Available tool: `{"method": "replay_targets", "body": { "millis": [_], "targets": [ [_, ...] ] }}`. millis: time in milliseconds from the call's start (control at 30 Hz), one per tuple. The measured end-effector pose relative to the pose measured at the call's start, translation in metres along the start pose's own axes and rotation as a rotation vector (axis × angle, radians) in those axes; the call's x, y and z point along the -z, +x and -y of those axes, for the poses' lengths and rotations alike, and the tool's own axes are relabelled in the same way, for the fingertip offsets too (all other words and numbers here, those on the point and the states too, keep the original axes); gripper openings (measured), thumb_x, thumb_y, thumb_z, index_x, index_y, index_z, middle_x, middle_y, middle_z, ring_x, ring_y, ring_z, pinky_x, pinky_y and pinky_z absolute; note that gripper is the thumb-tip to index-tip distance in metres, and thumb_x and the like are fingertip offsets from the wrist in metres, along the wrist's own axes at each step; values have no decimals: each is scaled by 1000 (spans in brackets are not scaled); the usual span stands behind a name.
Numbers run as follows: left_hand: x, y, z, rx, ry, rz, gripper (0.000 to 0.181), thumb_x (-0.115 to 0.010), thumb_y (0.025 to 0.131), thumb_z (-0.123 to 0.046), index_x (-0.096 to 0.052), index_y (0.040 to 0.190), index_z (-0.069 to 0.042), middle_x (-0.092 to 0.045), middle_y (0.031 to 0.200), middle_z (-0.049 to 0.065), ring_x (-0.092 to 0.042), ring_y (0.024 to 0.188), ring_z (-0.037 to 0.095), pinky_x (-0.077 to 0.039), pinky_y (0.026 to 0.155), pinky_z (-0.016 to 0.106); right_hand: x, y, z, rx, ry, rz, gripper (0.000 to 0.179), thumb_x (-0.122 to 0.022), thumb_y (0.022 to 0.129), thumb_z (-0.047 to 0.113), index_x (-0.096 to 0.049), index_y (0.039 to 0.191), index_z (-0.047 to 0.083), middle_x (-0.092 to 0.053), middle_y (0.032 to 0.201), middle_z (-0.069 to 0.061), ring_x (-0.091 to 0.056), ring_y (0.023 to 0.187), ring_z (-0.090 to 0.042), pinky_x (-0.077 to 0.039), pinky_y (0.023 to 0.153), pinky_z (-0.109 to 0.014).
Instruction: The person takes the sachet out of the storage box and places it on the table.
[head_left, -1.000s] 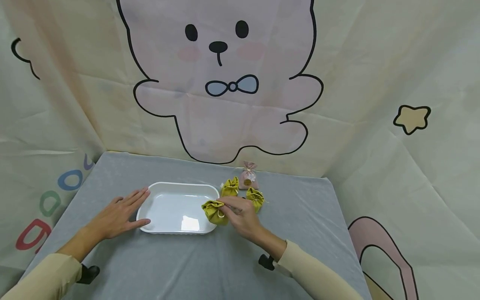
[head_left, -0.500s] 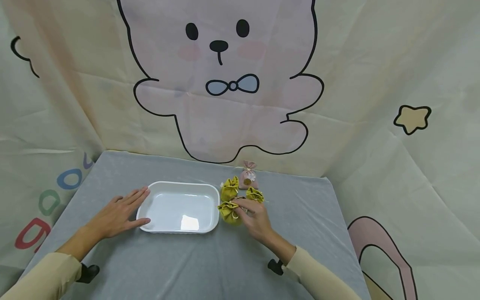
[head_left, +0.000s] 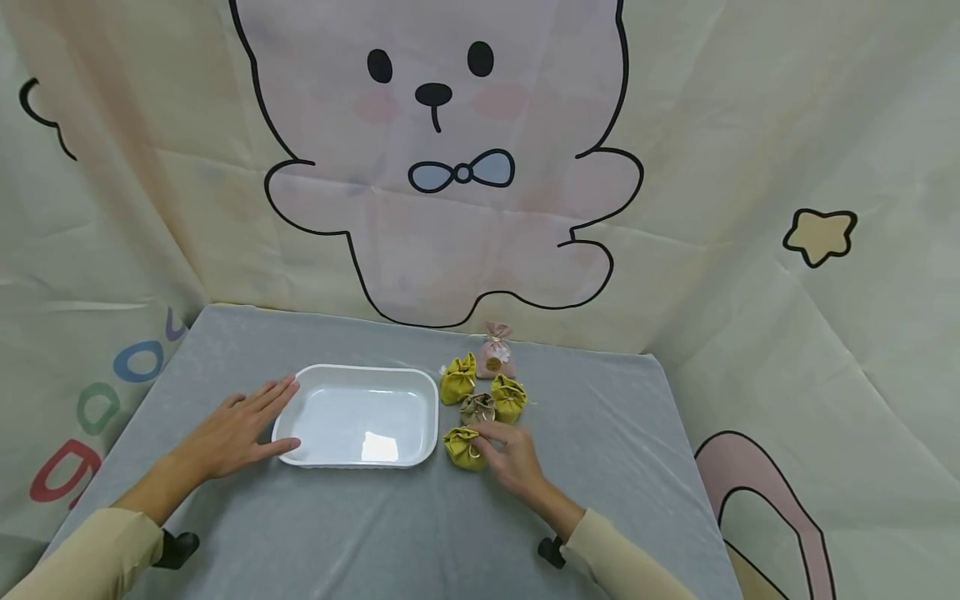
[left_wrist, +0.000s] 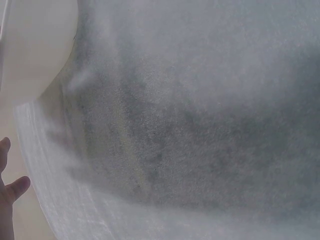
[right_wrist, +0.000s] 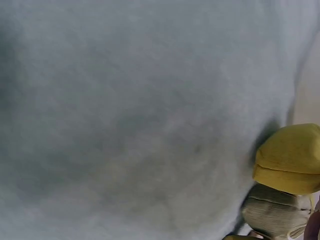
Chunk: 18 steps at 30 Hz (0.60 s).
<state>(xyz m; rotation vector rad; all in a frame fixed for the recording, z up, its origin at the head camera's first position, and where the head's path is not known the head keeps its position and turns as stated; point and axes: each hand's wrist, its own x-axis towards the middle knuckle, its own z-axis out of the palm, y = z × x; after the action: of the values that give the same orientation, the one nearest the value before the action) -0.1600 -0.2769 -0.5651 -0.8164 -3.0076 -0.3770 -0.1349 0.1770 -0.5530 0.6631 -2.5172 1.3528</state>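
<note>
My right hand (head_left: 513, 458) pinches the gathered top of a yellow-green drawstring pouch (head_left: 463, 450), just right of the white tray. Its rounded bottom, the yellow pouch (right_wrist: 290, 157), fills the right edge of the right wrist view. Right behind it stands a brownish drawstring pouch (head_left: 477, 407). Two more yellow-green pouches, one on the left (head_left: 457, 379) and one on the right (head_left: 509, 398), stand farther back. My left hand (head_left: 243, 429) rests with spread, straight fingers at the left end of the white tray (head_left: 360, 458), which holds nothing.
A pink pouch (head_left: 497, 357) with a white flower stands behind the others, near the back edge of the grey cloth-covered table (head_left: 360, 533). Printed fabric hangs (head_left: 712, 125) behind and on both sides.
My right hand has carried the yellow-green pouch from over the tray's right end rightward, then toward me, uncovering the brownish pouch. The left hand has stayed on the tray.
</note>
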Motion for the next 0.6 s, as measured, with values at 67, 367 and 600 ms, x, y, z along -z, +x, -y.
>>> {"method": "replay_targets", "body": {
  "millis": [67,367,600],
  "targets": [
    [0,0,0,0,1,0,93,-61,89,-64,-32,155,-4,-33,159,15,-40,139,40,-40,98,63,-1,-3,-4,-18,-14,9,16,-73,90,4,-78,103,10,-76,104,-4,-71,98,-19,-57,86,-38],
    [1,-1,3,-2,15,-3,93,-62,88,-63,-35,153,-2,-34,158,16,-40,139,39,-41,97,63,5,-6,-3,-48,-128,73,24,-70,93,11,-72,116,5,-72,113,-4,-67,99,-18,-55,84,-40],
    [8,2,-1,23,-7,25,91,-61,90,-61,-35,153,-1,-35,157,19,-42,137,42,-41,97,64,38,0,-3,-76,-312,173,51,-64,98,30,-51,143,8,-55,143,-9,-52,131,-29,-43,104,-52]
  ]
}}
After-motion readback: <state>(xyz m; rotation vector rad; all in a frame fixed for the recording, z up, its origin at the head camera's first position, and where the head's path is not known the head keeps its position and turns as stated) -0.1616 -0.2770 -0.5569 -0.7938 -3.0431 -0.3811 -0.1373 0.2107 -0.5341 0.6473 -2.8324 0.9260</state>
